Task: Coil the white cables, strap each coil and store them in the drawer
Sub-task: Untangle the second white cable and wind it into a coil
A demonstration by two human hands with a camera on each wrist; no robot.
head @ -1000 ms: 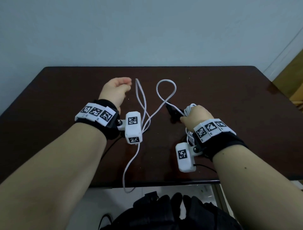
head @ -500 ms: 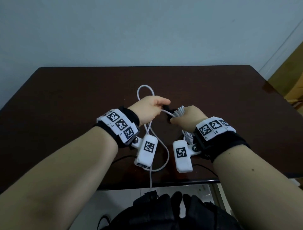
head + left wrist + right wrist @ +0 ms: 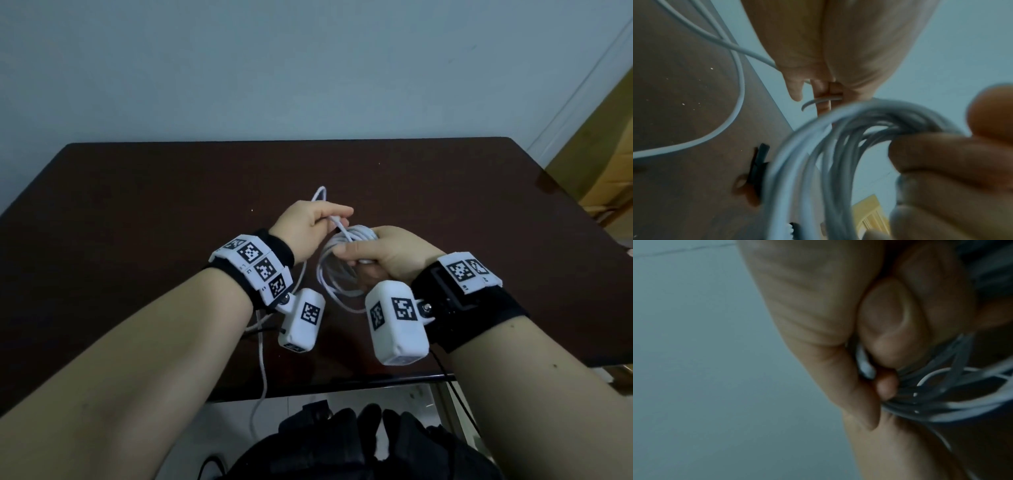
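My right hand point(image 3: 352, 255) grips a coil of white cable point(image 3: 337, 277) held just above the dark table point(image 3: 137, 212); its fingers point(image 3: 885, 382) close round the bundled strands point(image 3: 953, 395). My left hand point(image 3: 337, 217) pinches a loose strand of the same cable right beside the coil, with its fingertips point(image 3: 824, 97) on the strand. A small loop point(image 3: 320, 193) sticks out behind that hand. The cable's free tail point(image 3: 263, 370) runs under my left wrist and hangs over the table's front edge. A black strap point(image 3: 759, 162) lies on the table below the coil, hidden in the head view.
A black bag point(image 3: 342, 445) sits on the floor below the table's front edge. Yellow wooden furniture point(image 3: 609, 154) stands off the table's right corner. A pale wall rises behind the table. No drawer is in view.
My left hand has swept from the far left over to my right hand, bringing cable with it. The loose loops on the table have shrunk. The coil has grown and been raised.
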